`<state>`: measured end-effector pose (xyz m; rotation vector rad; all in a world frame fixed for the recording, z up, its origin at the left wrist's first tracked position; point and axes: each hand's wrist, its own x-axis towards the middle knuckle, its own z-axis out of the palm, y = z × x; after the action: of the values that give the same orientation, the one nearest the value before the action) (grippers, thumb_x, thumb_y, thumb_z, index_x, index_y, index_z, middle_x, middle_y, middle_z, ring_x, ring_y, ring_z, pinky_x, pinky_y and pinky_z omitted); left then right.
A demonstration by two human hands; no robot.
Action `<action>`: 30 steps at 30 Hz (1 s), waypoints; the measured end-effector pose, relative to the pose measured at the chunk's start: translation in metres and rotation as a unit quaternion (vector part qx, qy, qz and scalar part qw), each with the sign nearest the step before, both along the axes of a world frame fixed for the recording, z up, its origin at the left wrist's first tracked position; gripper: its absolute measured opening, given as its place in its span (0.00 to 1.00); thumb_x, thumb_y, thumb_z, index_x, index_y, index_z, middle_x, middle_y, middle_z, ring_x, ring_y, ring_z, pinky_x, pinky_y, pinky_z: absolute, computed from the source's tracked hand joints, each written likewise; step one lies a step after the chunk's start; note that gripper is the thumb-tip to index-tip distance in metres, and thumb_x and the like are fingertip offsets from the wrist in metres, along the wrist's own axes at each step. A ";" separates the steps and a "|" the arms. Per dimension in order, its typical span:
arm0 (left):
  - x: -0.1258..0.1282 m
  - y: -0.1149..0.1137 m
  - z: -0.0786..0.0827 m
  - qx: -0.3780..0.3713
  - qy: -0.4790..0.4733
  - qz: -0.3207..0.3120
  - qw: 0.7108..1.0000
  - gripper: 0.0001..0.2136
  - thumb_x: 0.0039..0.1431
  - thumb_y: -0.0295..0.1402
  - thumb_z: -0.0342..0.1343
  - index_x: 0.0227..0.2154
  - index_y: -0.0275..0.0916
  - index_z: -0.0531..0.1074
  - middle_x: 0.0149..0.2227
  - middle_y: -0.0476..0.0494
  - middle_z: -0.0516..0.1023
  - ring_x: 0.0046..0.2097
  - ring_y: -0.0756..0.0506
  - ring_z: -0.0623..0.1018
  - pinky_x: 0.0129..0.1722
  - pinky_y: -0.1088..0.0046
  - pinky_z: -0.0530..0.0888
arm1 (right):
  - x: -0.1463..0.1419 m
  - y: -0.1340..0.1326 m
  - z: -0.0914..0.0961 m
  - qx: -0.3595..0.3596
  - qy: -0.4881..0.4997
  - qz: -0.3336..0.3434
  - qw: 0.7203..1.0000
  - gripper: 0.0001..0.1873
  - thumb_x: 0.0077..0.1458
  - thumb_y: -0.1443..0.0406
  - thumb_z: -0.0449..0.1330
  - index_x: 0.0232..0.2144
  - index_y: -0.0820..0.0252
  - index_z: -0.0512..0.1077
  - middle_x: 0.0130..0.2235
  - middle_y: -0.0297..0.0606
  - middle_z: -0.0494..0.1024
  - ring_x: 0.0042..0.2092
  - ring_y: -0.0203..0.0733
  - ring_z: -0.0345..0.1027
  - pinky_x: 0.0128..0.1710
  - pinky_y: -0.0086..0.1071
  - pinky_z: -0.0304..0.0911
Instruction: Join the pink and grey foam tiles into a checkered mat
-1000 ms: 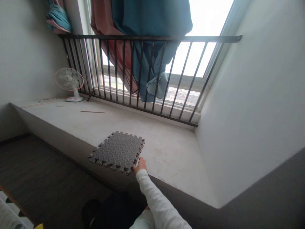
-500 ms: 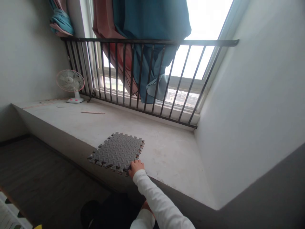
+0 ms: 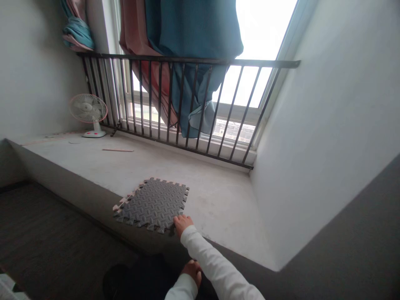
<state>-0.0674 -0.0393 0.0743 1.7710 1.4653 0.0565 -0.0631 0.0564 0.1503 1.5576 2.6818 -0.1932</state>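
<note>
A grey interlocking foam mat tile (image 3: 159, 204) with a raised tread pattern lies on the white window ledge, its near corner jutting past the ledge's front edge. A paler toothed edge shows beneath it on the left, so another tile seems to lie under it. My right hand (image 3: 183, 224) grips the tile's near right corner, fingers on top at the edge; the thumb is hidden. Lower down, below my right forearm, my left hand (image 3: 193, 270) is held close with its fingers curled. Whatever it may hold is hidden from view.
A small white fan (image 3: 88, 112) with a pink rim stands at the ledge's far left. A thin strip (image 3: 118, 150) lies on the ledge (image 3: 225, 204). Black railing (image 3: 187, 61) crosses the window before blue and pink curtains (image 3: 193, 29). Dark floor (image 3: 62, 233) lies below left.
The top tile has shifted slightly toward me with my right hand, baring the paler edge beneath on the left. My left hand shows more now. The whole view has shifted slightly.
</note>
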 end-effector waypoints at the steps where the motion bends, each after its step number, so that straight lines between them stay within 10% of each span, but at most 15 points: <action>1: 0.000 0.000 -0.002 0.006 0.010 0.009 1.000 0.14 0.48 0.27 0.47 0.38 0.35 0.71 0.43 0.41 0.71 0.46 0.45 0.70 0.46 0.73 0.65 | 0.008 -0.002 -0.001 0.005 -0.003 0.002 1.000 0.14 0.47 0.68 0.50 0.40 0.61 0.64 0.41 0.46 0.71 0.44 0.45 0.63 0.40 0.40 0.59; 18: 0.010 -0.003 -0.021 0.147 -0.015 0.035 0.988 0.11 0.50 0.23 0.46 0.32 0.40 0.73 0.35 0.46 0.74 0.38 0.52 0.73 0.39 0.81 0.66 | 0.280 -0.092 0.017 0.028 -0.119 -0.349 0.929 0.21 0.43 0.77 0.49 0.41 0.60 0.65 0.47 0.45 0.68 0.48 0.44 0.60 0.46 0.32 0.55; 30: 0.010 -0.009 -0.032 0.201 -0.012 0.028 0.979 0.11 0.50 0.24 0.46 0.28 0.41 0.72 0.31 0.48 0.74 0.35 0.52 0.74 0.37 0.80 0.68 | 0.179 -0.085 -0.011 -0.085 -0.035 -0.306 0.948 0.35 0.44 0.58 0.57 0.55 0.55 0.53 0.60 0.50 0.48 0.59 0.55 0.41 0.52 0.50 0.47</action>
<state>-0.0578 -0.0485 0.0421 2.0351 1.5659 0.4290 0.1162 -0.0281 0.1388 2.2259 1.9814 -0.3610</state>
